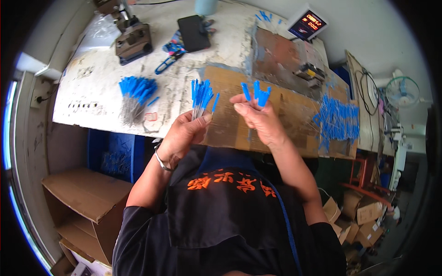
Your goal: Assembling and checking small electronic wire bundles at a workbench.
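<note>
Brush pile (134,99) left on the table (170,94), another pile (340,120) far right, display (307,25) behind

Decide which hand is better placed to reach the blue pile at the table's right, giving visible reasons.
Probably the right hand: it is nearer that pile and holds only a few blue pieces, while the left hand grips a thicker bundle of blue-tipped wires farther away.

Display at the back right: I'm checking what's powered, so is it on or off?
On: the display shows glowing red digits.

Silver bangle (159,159), black short-sleeved shirt (138,234), dark apron (221,216) with orange lettering (199,183)
</note>
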### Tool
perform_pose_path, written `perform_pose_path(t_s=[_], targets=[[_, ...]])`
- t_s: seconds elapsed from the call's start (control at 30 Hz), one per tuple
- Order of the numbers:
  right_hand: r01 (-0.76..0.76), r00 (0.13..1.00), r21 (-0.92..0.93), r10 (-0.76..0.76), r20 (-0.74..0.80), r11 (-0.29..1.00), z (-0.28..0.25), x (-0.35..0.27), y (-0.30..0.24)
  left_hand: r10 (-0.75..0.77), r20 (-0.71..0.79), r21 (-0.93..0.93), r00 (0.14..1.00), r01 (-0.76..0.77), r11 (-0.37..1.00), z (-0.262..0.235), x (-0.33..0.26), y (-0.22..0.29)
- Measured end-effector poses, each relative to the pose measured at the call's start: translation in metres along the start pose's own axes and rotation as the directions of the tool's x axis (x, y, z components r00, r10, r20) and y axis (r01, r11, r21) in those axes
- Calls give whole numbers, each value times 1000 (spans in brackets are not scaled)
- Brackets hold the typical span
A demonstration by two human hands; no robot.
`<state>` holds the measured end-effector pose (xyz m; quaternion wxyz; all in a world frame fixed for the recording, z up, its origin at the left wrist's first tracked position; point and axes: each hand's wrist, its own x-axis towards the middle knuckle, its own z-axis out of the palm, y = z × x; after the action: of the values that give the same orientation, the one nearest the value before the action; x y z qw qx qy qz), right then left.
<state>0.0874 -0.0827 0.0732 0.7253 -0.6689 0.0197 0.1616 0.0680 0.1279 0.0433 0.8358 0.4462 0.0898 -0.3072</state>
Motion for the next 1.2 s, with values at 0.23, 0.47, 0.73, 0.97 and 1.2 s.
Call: perform_pose_path(t_s=[0.23,0.47,0.73,0.97,1.2], targets=[[-72,997,118,73,0,990,-6,-26,9,-82,44,-18,996,83,996,38,10,-28],[-147,989,399,142,40,905,-26,-39,22,-54,13,12,998,54,998,58,11,-49],[-214,977,476,194,92,853,-27,-40,32,-27,-68,131,997,36,991,58,1,-55],[-221,975,534,192,111,816,-18,-33,26,27,-199,144,980,2,990,28,-12,-43],[-227,973,541,173,151,810,-21,-38,41,330,-387,359,861,-189,914,-16,-29,-14]])
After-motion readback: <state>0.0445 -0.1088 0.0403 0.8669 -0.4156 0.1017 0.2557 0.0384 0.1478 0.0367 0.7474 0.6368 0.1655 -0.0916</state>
